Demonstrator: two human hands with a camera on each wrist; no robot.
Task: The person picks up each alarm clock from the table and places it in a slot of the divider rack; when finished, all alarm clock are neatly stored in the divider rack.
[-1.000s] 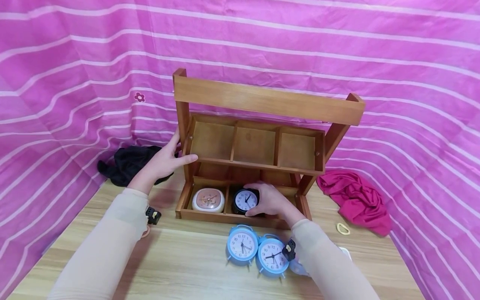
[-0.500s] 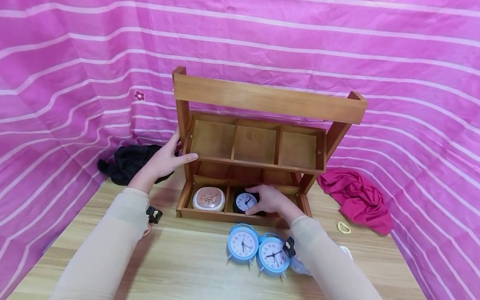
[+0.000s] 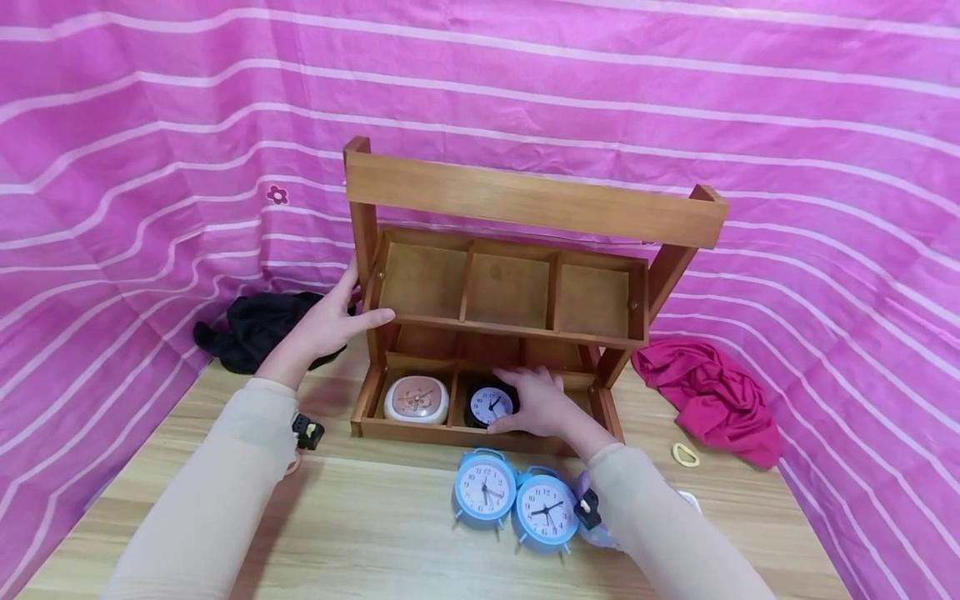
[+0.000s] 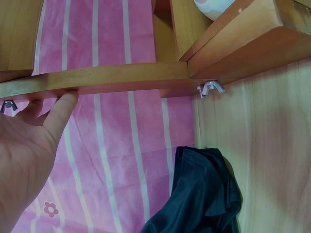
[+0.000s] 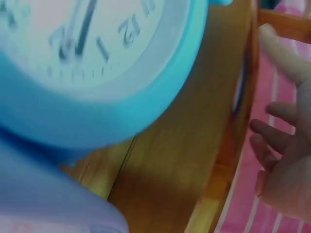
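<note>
The black alarm clock [image 3: 491, 405] sits in the middle compartment of the lower tray of the wooden shelf rack [image 3: 525, 300], its white dial facing up. The right hand [image 3: 538, 403] lies against the clock's right side with its fingers spread and loosely bent over the tray; from the head view the thumb touches the clock's lower edge, but whether the fingers actually grip the clock cannot be told, and the right wrist view is too blurred to settle it. In the compartment left of the black clock lies a white and pink square clock [image 3: 417, 399]. The rack's upper tray, above these, has three compartments.

The left hand [image 3: 330, 321] is open on the rack's left end: its thumb presses along the front edge of the upper tray and the fingers reach behind the left upright, as the left wrist view also shows.

In front of the rack, on the desk [image 3: 360, 533], two blue twin-bell alarm clocks [image 3: 514, 502] lie side by side, touching, faces up. Left of the rack a black cloth [image 3: 251, 327] is bunched at the desk's back edge. Right of the rack lies a crumpled magenta cloth [image 3: 708, 402], with a small yellow ring [image 3: 685, 456] just in front of it.
</note>
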